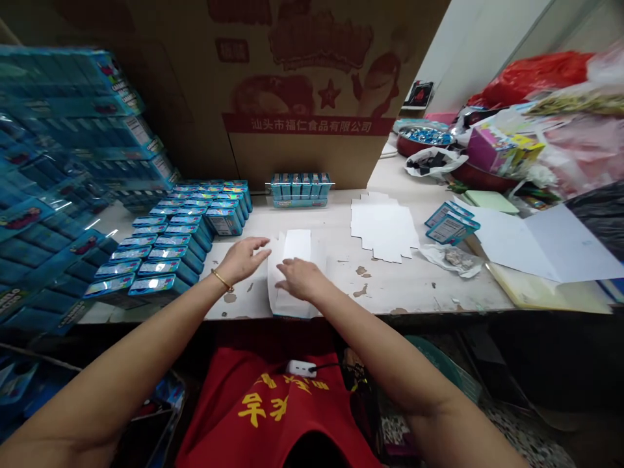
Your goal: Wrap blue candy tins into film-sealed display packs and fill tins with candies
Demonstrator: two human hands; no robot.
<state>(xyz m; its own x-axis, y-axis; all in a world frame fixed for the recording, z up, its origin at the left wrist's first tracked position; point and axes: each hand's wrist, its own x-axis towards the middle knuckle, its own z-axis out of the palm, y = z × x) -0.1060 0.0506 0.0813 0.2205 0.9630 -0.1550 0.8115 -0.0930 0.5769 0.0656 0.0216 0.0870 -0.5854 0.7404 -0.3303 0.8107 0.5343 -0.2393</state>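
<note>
A white folded card blank (pixel 297 244) lies near the table's front edge, with raised flaps along its sides. My left hand (pixel 242 261) is at its left side, fingers apart and holding nothing, with a gold bracelet on the wrist. Over the blank's middle is my right hand (pixel 301 278), its fingers spread and pointing left; whether they press on the card I cannot tell. Behind the blank stands a clear-fronted display tray (pixel 299 190) filled with several small blue boxes. Rows of blue boxes (pixel 166 250) stand to the left of my left hand.
A flat white die-cut card (pixel 383 226) lies to the right. Beyond it are blue cartons (pixel 451 223) and a crumpled wrapper (pixel 451 259). Wrapped blue packs (pixel 73 84) are stacked high at left. A large brown carton (pixel 302 84) stands at the back. Bags and bowls crowd the right.
</note>
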